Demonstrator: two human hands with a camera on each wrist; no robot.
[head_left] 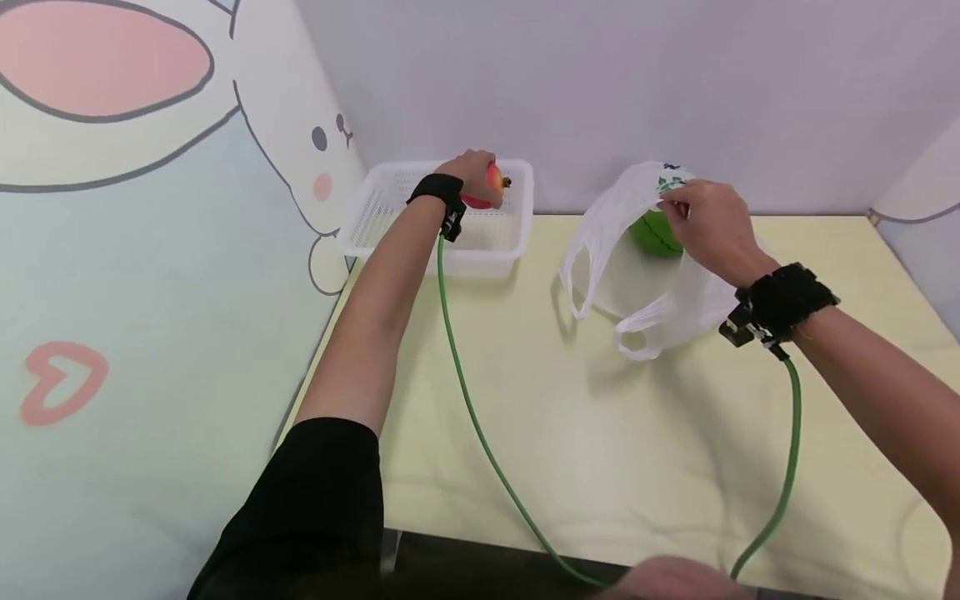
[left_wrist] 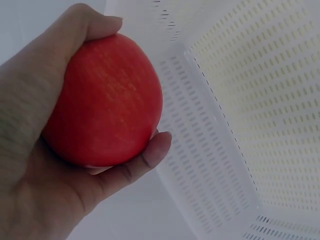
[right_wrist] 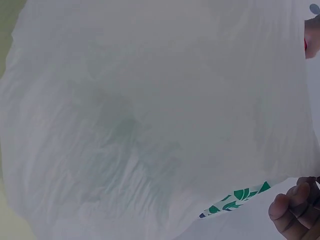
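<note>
Gripping 1 red apple (left_wrist: 105, 100), my left hand (head_left: 471, 171) hovers over the white basket (head_left: 390, 217); my right hand (head_left: 712, 225) pinches the plastic bag (head_left: 600, 233) rim, green fruit (head_left: 652, 235) inside.

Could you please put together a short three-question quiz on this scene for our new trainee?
1. True or false: the left hand holds a red apple over the basket.
2. What does the right hand pinch? A) cable B) bag C) basket
3. What colour is the round thing inside the bag?

Key: 1 true; 2 B; 3 green.
</note>
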